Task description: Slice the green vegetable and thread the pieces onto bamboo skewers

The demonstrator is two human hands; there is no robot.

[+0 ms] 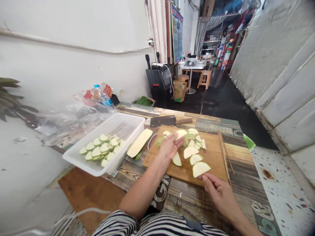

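My left hand is over the cutting board, its fingers closed on a pale half-round zucchini slice. My right hand pinches the near end of a skewer, which is mostly hidden. Several green-edged zucchini slices run in a line from those fingers toward the left hand, apparently threaded on it. One loose slice lies on the board below my left hand. More cut slices are heaped behind, partly covered by that hand.
A white tub on the left holds skewered slices. Beside it lies a halved zucchini. Behind the board is a cleaver; bare skewers rest along its right side. Plastic bags and a water bottle stand back left.
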